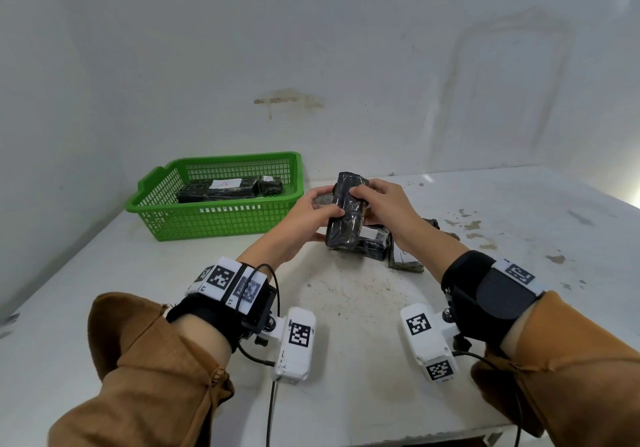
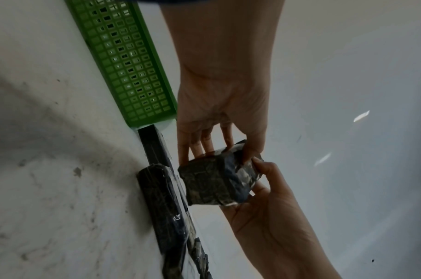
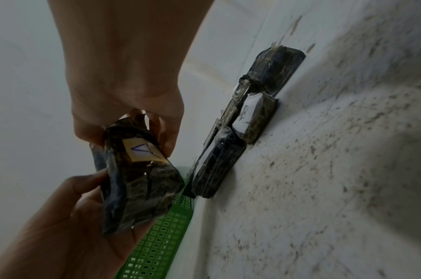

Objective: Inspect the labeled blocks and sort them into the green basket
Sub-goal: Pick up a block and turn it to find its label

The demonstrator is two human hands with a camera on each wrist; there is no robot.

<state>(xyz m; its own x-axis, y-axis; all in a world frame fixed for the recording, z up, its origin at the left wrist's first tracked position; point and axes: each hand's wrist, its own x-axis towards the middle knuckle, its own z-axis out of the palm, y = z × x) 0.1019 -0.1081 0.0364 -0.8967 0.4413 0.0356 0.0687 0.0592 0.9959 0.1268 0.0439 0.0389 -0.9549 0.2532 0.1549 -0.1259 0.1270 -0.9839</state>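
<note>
Both hands hold one dark plastic-wrapped block (image 1: 344, 218) upright above the table, right of the green basket (image 1: 214, 223). My left hand (image 1: 317, 212) grips its left side, thumb across the front. My right hand (image 1: 375, 200) curls over its upper right. In the right wrist view the held block (image 3: 137, 185) carries a pale label (image 3: 142, 151) with a blue mark like an A on its side. The left wrist view shows the block's end (image 2: 211, 183) between the two hands. Two wrapped blocks (image 1: 221, 190) with white A labels lie in the basket.
More dark blocks (image 1: 375, 244) lie on the white table (image 1: 346, 308) under and right of the hands; one (image 3: 253, 116) bears a white label marked B. A stained white wall stands close behind. The table's front edge runs near my forearms.
</note>
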